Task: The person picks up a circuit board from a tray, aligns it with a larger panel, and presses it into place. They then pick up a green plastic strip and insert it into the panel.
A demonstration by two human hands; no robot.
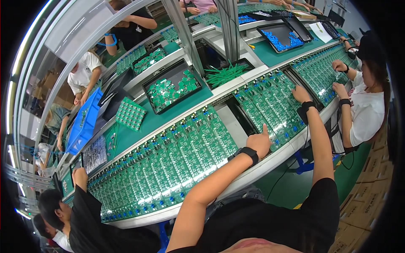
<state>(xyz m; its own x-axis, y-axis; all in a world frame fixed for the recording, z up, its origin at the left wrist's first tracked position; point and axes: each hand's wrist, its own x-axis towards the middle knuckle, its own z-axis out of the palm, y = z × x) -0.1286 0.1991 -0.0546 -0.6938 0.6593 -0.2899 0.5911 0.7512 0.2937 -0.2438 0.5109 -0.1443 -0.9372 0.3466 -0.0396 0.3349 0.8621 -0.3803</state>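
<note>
Several long green circuit boards (270,110) lie side by side on the line in front of me, with blue and dark parts along their ends. My left hand (258,144) is at the near left edge of this group, one finger stretched out over the boards and the others bent. At the group's right edge rests my right hand (301,95), a finger reaching onto the outermost board; its other fingers are partly hidden. Neither hand visibly grips anything. A dark wristband circles each wrist. To the left runs a longer row of similar boards (168,158).
Behind the line stand a black tray of small green boards (172,84), a pile of green strips (228,75) and a tray of blue parts (282,39). A co-worker (363,101) handles boards at right; another person (80,202) sits at left. Metal posts (230,29) rise beyond.
</note>
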